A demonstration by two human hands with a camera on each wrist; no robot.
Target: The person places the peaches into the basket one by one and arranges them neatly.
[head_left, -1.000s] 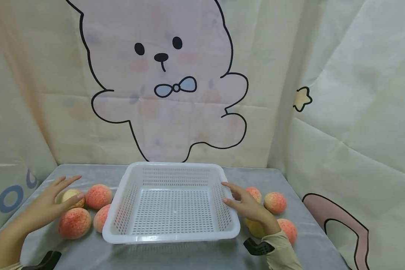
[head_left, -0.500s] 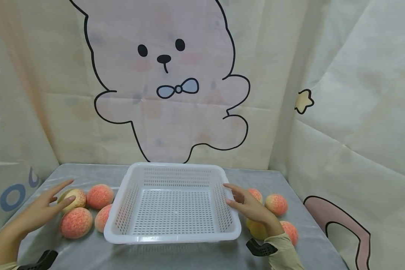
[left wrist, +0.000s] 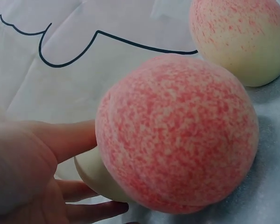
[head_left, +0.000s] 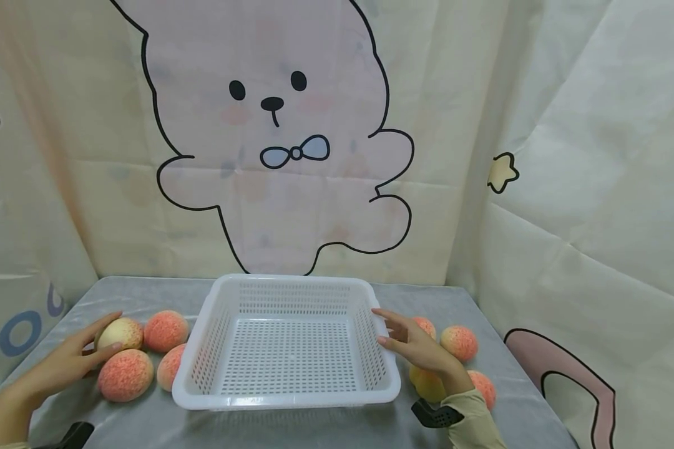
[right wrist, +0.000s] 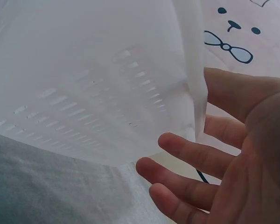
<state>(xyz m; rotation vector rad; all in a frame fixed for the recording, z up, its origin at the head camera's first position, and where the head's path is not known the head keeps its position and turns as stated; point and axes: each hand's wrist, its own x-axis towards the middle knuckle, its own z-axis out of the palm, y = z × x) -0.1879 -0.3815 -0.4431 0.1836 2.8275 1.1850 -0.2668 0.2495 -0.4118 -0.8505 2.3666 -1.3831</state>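
Note:
At left in the head view, a pale yellow peach (head_left: pixel 125 332) sits between the thumb and fingers of my left hand (head_left: pixel 70 362), which holds it from the left side. A redder peach (left wrist: pixel 177 135) right beside it fills the left wrist view and hides most of the held one. My right hand (head_left: pixel 418 344) holds the right rim of a white perforated plastic basket (head_left: pixel 292 396). In the right wrist view, the thumb and one finger pass behind the rim, while other fingers curl outside the basket wall. Nothing lies in the basket.
Two more peaches, one reddish (head_left: pixel 166 330) and one partly behind the basket (head_left: pixel 170 366), lie left of it. Several others, including a pink one (head_left: pixel 459 342) and a yellow one (head_left: pixel 428 383), lie right. A grey cloth (head_left: pixel 292 430) covers the table; printed curtains (head_left: pixel 438 62) surround it.
My left hand has shifted left, then lowered around the pale yellow peach, with its thumb now in front. The right hand stays at the basket rim. The view shifts slightly.

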